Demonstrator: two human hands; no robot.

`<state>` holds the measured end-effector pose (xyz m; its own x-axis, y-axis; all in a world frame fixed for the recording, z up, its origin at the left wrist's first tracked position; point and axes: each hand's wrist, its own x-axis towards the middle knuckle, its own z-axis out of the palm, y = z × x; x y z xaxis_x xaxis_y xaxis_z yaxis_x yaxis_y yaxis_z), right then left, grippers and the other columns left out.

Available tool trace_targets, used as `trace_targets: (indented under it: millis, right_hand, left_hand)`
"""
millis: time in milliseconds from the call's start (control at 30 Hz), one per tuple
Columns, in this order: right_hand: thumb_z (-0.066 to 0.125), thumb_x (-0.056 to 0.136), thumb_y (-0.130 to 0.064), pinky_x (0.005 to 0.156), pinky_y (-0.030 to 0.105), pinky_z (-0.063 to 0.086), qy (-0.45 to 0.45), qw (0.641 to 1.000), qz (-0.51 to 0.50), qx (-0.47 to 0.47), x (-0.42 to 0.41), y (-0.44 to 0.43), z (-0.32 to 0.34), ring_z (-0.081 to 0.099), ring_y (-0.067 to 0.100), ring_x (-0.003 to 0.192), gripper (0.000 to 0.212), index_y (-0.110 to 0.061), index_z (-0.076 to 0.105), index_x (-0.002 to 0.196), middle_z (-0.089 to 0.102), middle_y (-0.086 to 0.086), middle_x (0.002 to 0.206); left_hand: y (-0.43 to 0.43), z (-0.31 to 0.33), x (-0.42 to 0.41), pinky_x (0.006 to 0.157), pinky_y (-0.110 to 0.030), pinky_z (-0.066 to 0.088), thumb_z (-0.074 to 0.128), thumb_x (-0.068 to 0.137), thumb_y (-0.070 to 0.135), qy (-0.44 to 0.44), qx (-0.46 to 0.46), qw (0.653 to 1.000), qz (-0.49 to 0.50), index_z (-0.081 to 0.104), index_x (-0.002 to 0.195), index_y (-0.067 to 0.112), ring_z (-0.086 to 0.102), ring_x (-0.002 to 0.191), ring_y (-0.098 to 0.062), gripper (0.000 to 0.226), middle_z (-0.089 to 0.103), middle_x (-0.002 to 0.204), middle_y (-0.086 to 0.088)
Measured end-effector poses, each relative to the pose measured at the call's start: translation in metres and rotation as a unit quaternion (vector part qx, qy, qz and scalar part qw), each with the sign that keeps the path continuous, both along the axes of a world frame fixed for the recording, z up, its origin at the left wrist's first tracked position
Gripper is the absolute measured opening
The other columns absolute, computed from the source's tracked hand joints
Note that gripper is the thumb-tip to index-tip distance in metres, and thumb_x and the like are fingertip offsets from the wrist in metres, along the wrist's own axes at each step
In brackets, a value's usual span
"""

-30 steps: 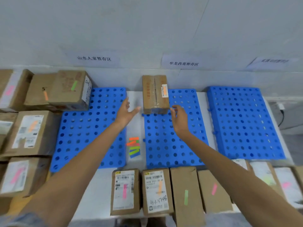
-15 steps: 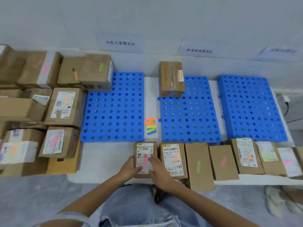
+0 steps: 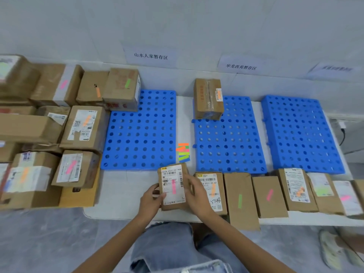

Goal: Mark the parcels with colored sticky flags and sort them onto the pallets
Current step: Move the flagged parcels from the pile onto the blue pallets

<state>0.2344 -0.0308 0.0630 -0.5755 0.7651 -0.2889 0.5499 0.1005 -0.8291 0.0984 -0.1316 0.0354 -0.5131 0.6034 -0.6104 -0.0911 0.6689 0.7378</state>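
Both hands clamp one small parcel [image 3: 173,187] at the near edge of the white worktop [image 3: 122,194], about 6 o'clock. Left hand [image 3: 150,200] grips its left side, right hand [image 3: 197,198] its right side; the parcel is tilted, its far end raised. Its white shipping label carries a pink sticky flag [image 3: 174,187].

At 3 o'clock from it, a row of parcels lies along the near edge: first one with an orange flag [image 3: 211,191], then a green-flagged parcel [image 3: 239,200], a pink-flagged parcel [image 3: 268,196], further ones toward the right border.

Beyond the held parcel, a small stack of sticky flags [image 3: 183,152] lies on the worktop between the left blue pallet [image 3: 140,133] and the middle blue pallet [image 3: 230,142]. Right blue pallet [image 3: 301,134] sits at 2 o'clock, bare.

One orange-flagged box [image 3: 208,98] stands on the middle pallet's far left corner. At 9 to 10 o'clock, flagged boxes are stacked [image 3: 82,129] left of the left pallet.

Far: paper signs [image 3: 150,56] on the wall.
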Motion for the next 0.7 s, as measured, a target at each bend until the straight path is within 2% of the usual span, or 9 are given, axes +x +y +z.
trace_targets:
  millis: [33,100,233,300,400,533,600,667,700]
  right_hand:
    - [0.049,0.087,-0.002,0.1,0.018,0.037,0.024,1.0,0.006,0.012,0.005,0.001,0.006,0.045,0.0,0.113,0.045,-0.024,0.047,0.126,0.051,-0.004,0.125]
    - [0.05,0.089,-0.004,0.099,0.008,0.032,0.072,0.997,0.016,0.022,0.012,0.005,0.024,0.039,-0.004,0.122,0.045,-0.026,0.046,0.128,0.046,-0.005,0.132]
    - [0.049,0.095,-0.005,0.1,0.003,0.028,0.15,0.988,0.024,0.03,0.022,0.025,0.055,0.011,-0.006,0.14,0.048,-0.024,0.04,0.138,0.015,-0.013,0.152]
    - [0.046,0.097,-0.005,0.103,0.011,0.034,0.18,0.983,0.011,0.035,0.029,0.044,0.066,0.004,-0.004,0.142,0.048,-0.018,0.037,0.141,0.009,-0.012,0.156]
    - [0.044,0.097,-0.005,0.111,0.033,0.035,0.198,0.978,-0.025,0.063,0.053,0.083,0.079,0.007,0.0,0.143,0.048,-0.015,0.036,0.143,0.011,-0.009,0.157]
    - [0.044,0.095,-0.002,0.103,0.046,0.044,0.209,0.972,-0.084,0.07,0.115,0.151,0.085,0.013,0.004,0.143,0.051,-0.017,0.037,0.143,0.015,-0.015,0.156]
    - [0.046,0.095,-0.001,0.098,0.038,0.049,0.203,0.971,-0.109,0.069,0.155,0.188,0.086,0.018,-0.005,0.14,0.05,-0.016,0.039,0.142,0.016,-0.011,0.156]
    - [0.046,0.095,0.003,0.094,0.018,0.047,0.197,0.97,-0.128,0.059,0.194,0.222,0.083,0.019,-0.022,0.129,0.049,-0.014,0.04,0.14,0.017,-0.005,0.156]
    - [0.045,0.095,0.005,0.093,0.012,0.045,0.192,0.971,-0.132,0.054,0.213,0.24,0.08,0.02,-0.028,0.124,0.049,-0.013,0.04,0.14,0.017,-0.004,0.155]
  left_hand:
    - [-0.003,0.01,0.0,0.064,-0.025,0.057,0.06,0.09,0.014,-0.001,0.024,1.0,0.007,0.053,0.122,0.022,0.064,0.086,-0.018,0.034,0.065,0.11,-0.009]
    - [-0.002,0.034,0.002,0.06,-0.019,0.054,0.06,0.091,0.016,0.007,0.081,0.997,0.011,0.048,0.127,0.029,0.064,0.083,-0.014,0.04,0.065,0.104,-0.003]
    - [0.028,0.074,0.008,0.066,-0.016,0.051,0.059,0.091,0.02,0.08,0.156,0.984,-0.021,0.028,0.138,0.039,0.061,0.088,-0.012,0.059,0.059,0.105,0.004]
    - [0.055,0.086,0.017,0.07,-0.014,0.05,0.054,0.094,0.024,0.135,0.182,0.972,-0.055,0.019,0.143,0.043,0.057,0.091,-0.005,0.064,0.051,0.11,0.005]
    - [0.101,0.103,0.045,0.071,-0.013,0.05,0.045,0.098,0.028,0.225,0.231,0.94,-0.113,0.006,0.144,0.051,0.053,0.089,0.002,0.064,0.035,0.116,0.011]
    - [0.178,0.118,0.103,0.07,-0.023,0.053,0.044,0.099,0.026,0.277,0.267,0.905,-0.18,0.026,0.142,0.045,0.053,0.086,-0.001,0.051,0.028,0.132,0.01]
    - [0.218,0.117,0.137,0.069,-0.025,0.053,0.049,0.096,0.029,0.264,0.264,0.906,-0.201,0.033,0.142,0.041,0.054,0.082,0.0,0.05,0.027,0.135,0.011]
    - [0.256,0.113,0.171,0.069,-0.027,0.054,0.054,0.093,0.036,0.242,0.256,0.91,-0.218,0.034,0.14,0.04,0.054,0.082,0.006,0.051,0.028,0.133,0.013]
    - [0.275,0.111,0.188,0.069,-0.025,0.053,0.056,0.092,0.038,0.23,0.257,0.912,-0.221,0.035,0.139,0.04,0.053,0.083,0.01,0.052,0.029,0.132,0.014]
